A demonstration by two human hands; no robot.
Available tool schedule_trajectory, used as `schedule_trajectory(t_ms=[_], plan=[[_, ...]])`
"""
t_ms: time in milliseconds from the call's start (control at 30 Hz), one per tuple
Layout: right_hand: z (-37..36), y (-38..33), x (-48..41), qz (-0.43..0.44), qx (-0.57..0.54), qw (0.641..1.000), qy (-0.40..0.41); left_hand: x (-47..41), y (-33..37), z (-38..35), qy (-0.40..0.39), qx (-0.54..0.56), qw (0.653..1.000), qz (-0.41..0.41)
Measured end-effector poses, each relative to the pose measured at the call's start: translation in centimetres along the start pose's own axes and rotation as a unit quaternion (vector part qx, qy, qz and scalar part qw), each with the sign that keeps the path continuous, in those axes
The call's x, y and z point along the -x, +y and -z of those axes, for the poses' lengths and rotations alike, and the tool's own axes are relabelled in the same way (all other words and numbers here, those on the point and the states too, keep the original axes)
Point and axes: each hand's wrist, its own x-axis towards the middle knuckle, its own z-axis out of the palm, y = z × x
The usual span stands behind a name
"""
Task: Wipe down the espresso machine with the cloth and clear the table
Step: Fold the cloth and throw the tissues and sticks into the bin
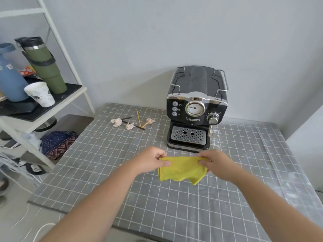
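Note:
A black and chrome espresso machine point(196, 109) stands at the back of the table point(122, 172), against the wall. In front of it a yellow cloth point(181, 169) is held stretched just above the tabletop. My left hand point(150, 160) pinches its upper left corner and my right hand point(215, 163) pinches its upper right corner. Left of the machine lie crumpled paper scraps point(116, 122) and several thin sticks point(139, 117), some yellow and some black.
A white shelf rack point(73, 98) stands to the left, carrying a green tumbler point(43, 65), a blue bottle point(9, 79) and a paper cup point(40, 94). A patterned bag point(57, 144) lies on the floor beneath. The grey wall rises behind the table.

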Motion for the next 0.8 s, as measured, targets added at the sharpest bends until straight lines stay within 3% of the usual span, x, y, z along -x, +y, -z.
schedule_trajectory(t_ms=[133,300,433,533,600,700,800], plan=[[-1.9,1.1,-1.9,-0.077,-0.117,0.986,-0.092,-1.5,-1.9,-0.2,-0.081,0.067,0.992,0.069],[-5.2,3.2,-5.6,-0.166,-0.169,0.969,-0.073,-5.2,-5.4,-1.8,-0.016,0.034,0.994,0.105],[-7.7,4.6,-7.7,-0.176,-0.075,0.981,0.017,-7.0,-7.6,-4.1,0.082,-0.02,0.995,0.062],[-9.3,4.3,-7.2,-0.146,0.051,0.985,0.081,-6.0,-8.4,-5.5,0.107,-0.201,0.973,-0.042],[-11.1,4.0,-5.8,-0.094,0.145,0.982,0.076,-4.9,-9.3,-6.3,0.048,-0.304,0.947,-0.093],[-14.0,5.0,-3.7,-0.06,0.237,0.97,-0.004,-3.8,-10.8,-7.0,-0.06,-0.381,0.917,-0.103],[-15.6,7.2,-1.8,-0.04,0.309,0.95,0.016,-3.2,-11.8,-7.6,-0.084,-0.412,0.902,-0.094]])
